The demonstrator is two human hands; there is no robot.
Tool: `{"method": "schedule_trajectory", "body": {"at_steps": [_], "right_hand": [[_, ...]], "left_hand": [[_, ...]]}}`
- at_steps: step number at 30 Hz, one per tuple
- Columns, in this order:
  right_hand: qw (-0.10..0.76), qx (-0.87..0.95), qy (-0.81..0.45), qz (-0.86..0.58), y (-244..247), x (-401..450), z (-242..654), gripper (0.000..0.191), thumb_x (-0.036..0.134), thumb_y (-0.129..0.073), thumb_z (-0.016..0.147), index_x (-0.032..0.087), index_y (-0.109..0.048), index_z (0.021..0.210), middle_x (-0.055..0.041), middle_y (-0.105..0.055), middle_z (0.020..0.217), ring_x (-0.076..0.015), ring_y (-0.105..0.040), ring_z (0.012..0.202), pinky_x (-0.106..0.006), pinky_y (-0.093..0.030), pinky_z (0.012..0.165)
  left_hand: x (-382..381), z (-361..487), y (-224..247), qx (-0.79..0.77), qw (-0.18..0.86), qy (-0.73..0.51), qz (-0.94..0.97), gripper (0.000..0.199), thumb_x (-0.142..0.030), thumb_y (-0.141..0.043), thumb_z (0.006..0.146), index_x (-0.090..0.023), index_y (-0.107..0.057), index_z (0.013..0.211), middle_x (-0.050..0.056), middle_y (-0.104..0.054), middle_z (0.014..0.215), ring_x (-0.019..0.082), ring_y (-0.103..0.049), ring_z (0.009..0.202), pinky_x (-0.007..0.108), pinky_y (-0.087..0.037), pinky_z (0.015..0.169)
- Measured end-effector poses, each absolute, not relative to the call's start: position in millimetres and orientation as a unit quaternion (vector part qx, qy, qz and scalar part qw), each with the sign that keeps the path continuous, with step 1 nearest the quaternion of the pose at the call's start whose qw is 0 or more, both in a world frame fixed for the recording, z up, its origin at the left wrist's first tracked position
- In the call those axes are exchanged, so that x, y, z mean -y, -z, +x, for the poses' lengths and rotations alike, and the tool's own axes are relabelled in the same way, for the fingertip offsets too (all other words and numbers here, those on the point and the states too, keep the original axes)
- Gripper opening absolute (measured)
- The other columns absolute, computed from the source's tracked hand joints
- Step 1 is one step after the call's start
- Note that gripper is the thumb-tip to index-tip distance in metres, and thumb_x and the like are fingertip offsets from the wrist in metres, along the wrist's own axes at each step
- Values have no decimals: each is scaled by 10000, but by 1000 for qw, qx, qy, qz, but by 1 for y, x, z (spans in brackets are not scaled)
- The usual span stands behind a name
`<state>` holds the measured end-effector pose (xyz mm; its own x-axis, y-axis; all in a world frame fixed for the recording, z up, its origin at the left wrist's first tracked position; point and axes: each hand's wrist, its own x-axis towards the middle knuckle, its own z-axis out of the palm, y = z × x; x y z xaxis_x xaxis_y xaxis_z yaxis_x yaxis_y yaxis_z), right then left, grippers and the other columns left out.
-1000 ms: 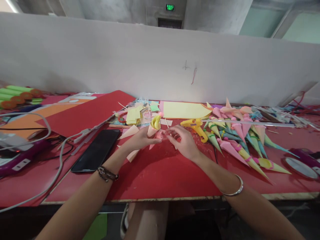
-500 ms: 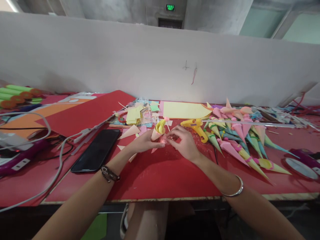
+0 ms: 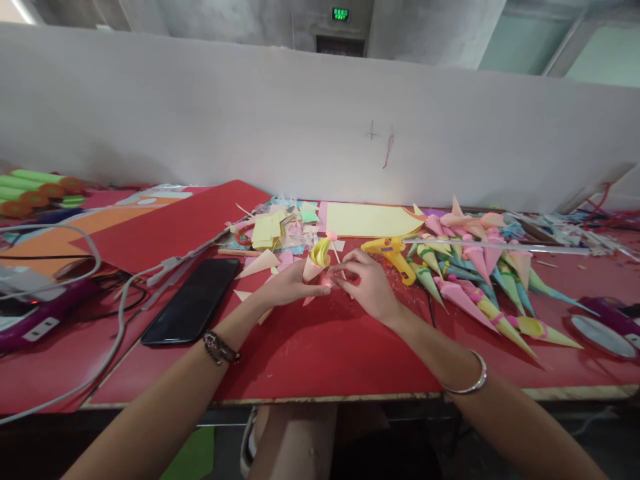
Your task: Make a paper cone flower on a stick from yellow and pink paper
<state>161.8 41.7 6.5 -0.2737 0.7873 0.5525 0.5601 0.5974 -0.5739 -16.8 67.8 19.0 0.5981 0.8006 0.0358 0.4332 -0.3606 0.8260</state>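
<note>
Two bare hands work close together over a red tabletop [image 3: 320, 360]: the left hand [image 3: 285, 287] grips one paper cone [image 3: 311, 271] with a yellow frilled mouth, while the right hand [image 3: 370, 287] bends its fingertips toward a small, blurred pink piece [image 3: 327, 283] between the two; whether they pinch it cannot be told. One pink ball [image 3: 332, 236] shows at the frill's far edge, and one white stick [image 3: 336, 251] slants just beside the right fingertips. One yellow glue gun [image 3: 393, 248], one clear rod [image 3: 500, 245] and one black phone [image 3: 193, 303] lie nearby. More than ten pastel cones [image 3: 465, 303] overlap at right, too tangled for an exact count. Paper scraps [image 3: 267, 230] and one pale yellow sheet [image 3: 373, 220] lie beyond the hands, before a white partition [image 3: 225, 127]; a red sheet [image 3: 175, 227] spreads at far left. Fingers hide the held cone's lower end. Compared with a second ago, cone and ball sit slightly lower and farther right; phone and glue gun are unmoved.
</note>
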Motion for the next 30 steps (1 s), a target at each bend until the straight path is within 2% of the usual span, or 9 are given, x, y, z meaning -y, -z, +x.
{"method": "schedule_trajectory", "body": {"at_steps": [3, 9, 12, 16, 20, 23, 26, 30], "right_hand": [[418, 786, -138, -435, -6, -42, 162, 112, 248, -561, 763, 208, -647, 822, -10, -492, 771, -113, -491, 631, -256, -429, 613], [419, 785, -166, -426, -3, -43, 161, 67, 223, -569, 750, 201, -629, 770, 5, -466, 743, -102, -478, 616, -242, -426, 589], [425, 783, -170, -422, -2, -44, 160, 65, 206, -554, 757, 194, -618, 760, 2, -469, 751, -104, -483, 627, -246, -431, 598], [439, 779, -182, -410, -4, -44, 159, 54, 187, -543, 757, 182, -592, 736, -10, -485, 757, -117, -500, 660, -250, -437, 609], [476, 762, -194, -394, -8, -44, 159, 47, 170, -513, 763, 182, -534, 722, -12, -509, 747, -130, -514, 691, -260, -438, 627], [521, 725, -220, -393, -9, -45, 161, 57, 189, -479, 779, 190, -493, 724, 3, -522, 709, -122, -520, 661, -262, -439, 635], [567, 676, -266, -389, -6, -47, 162, 15, 210, -487, 774, 198, -483, 765, 9, -539, 709, -118, -545, 655, -260, -453, 639], [576, 654, -323, -369, -5, -46, 160, 135, 208, -527, 755, 209, -525, 890, 2, -587, 749, -120, -586, 666, -264, -478, 655]], "left_hand": [[-67, -15, -20, -366, 425, -225, 797, 226, -341, -585, 687, -140, -494, 636, -51, -466, 500, 78, -426, 484, 204, -358, 503], [-67, -15, -18, -326, 433, -228, 809, 194, -316, -589, 698, -133, -536, 734, -36, -526, 583, 73, -454, 516, 195, -374, 515], [-69, -16, -14, -334, 419, -222, 815, 209, -334, -585, 699, -133, -531, 720, -42, -506, 541, 80, -457, 514, 197, -373, 511], [-70, -16, -12, -357, 396, -238, 812, 234, -352, -599, 676, -135, -529, 728, -34, -530, 595, 94, -473, 560, 206, -384, 536], [-68, -16, -15, -364, 387, -225, 817, 247, -375, -552, 709, -132, -542, 751, -24, -535, 593, 104, -476, 571, 218, -391, 550], [-67, -15, -18, -392, 368, -241, 808, 259, -372, -563, 684, -130, -540, 775, -22, -532, 617, 118, -479, 607, 228, -394, 570], [-69, -14, -19, -438, 330, -269, 792, 266, -373, -574, 655, -138, -511, 760, -37, -492, 605, 118, -460, 600, 229, -384, 561], [-73, -17, -17, -461, 278, -281, 795, 270, -397, -537, 682, -141, -496, 759, -27, -489, 627, 120, -460, 591, 233, -374, 556]]}}
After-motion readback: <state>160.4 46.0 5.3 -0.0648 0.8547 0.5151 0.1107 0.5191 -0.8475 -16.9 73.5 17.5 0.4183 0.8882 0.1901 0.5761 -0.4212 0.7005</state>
